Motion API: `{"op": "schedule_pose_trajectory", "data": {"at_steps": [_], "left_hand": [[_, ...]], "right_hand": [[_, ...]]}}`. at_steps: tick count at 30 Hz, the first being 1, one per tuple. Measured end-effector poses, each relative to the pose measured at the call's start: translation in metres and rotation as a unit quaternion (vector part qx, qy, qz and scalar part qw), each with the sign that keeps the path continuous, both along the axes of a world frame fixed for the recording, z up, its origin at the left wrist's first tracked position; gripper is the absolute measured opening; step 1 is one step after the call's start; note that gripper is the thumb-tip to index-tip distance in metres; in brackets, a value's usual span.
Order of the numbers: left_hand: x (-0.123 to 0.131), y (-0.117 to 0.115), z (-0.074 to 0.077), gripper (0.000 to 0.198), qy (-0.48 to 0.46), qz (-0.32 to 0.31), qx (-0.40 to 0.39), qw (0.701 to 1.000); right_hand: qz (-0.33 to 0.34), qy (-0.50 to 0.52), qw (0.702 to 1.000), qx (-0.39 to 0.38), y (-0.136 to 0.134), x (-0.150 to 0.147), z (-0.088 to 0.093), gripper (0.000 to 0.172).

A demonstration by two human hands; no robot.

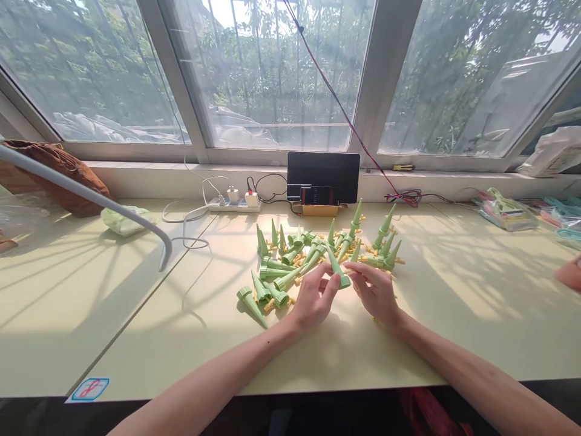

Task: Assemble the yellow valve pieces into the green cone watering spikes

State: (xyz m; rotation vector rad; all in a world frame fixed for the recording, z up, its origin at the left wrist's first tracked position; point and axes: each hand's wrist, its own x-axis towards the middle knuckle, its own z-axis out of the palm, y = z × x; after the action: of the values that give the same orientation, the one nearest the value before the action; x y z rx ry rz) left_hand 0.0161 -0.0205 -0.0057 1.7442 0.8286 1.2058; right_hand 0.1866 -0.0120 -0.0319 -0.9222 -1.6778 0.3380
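A green cone (337, 270) is pinched in the fingers of my left hand (316, 297), its tip pointing up and its wide end toward my right. Close beside that wide end is my right hand (376, 293), fingertips pressed together; whatever it may hold is too small to make out. Several more green cones and small yellow pieces lie in a pile beyond my hands, some cones standing upright. Nearest the left of the pile, one cone (252, 307) rests on its side.
A black tablet (323, 172) leans at the back behind a small cardboard box (320, 210). Left of it is a power strip (235, 206) with cables. Plastic bags (507, 211) lie at the right. A grey curved bar (91, 192) crosses the left side. Part of another person's hand (569, 275) shows far right.
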Motion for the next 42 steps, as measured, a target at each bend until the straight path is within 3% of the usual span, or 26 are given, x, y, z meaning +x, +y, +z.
{"op": "schedule_pose_trajectory", "data": {"at_steps": [10, 15, 19, 24, 28, 32, 42], "left_hand": [[-0.015, 0.018, 0.002, 0.034, 0.083, -0.031, 0.115, 0.989], [-0.023, 0.037, 0.017, 0.033, 0.146, -0.016, 0.205, 0.968], [-0.027, 0.045, 0.027, 0.031, 0.192, -0.001, 0.244, 0.950], [-0.028, 0.036, 0.015, 0.024, 0.217, 0.004, 0.284, 0.934], [-0.027, 0.027, 0.005, 0.021, 0.233, -0.010, 0.297, 0.926], [-0.027, 0.022, 0.008, 0.014, 0.228, -0.021, 0.291, 0.929], [-0.024, 0.018, 0.006, 0.019, 0.218, 0.002, 0.289, 0.932]], "right_hand": [[0.006, -0.026, 0.999, 0.029, 0.004, -0.005, 0.011, 0.020], [0.020, -0.036, 0.998, 0.043, 0.019, -0.005, 0.023, 0.022], [0.035, -0.071, 0.991, 0.109, 0.030, -0.001, 0.029, 0.022], [0.080, -0.121, 0.968, 0.206, 0.026, 0.014, 0.022, 0.012], [0.089, -0.173, 0.952, 0.237, 0.016, 0.022, 0.012, 0.013], [0.091, -0.188, 0.952, 0.225, 0.014, 0.023, 0.010, 0.011], [0.096, -0.168, 0.962, 0.194, 0.014, 0.022, 0.013, 0.013]]}}
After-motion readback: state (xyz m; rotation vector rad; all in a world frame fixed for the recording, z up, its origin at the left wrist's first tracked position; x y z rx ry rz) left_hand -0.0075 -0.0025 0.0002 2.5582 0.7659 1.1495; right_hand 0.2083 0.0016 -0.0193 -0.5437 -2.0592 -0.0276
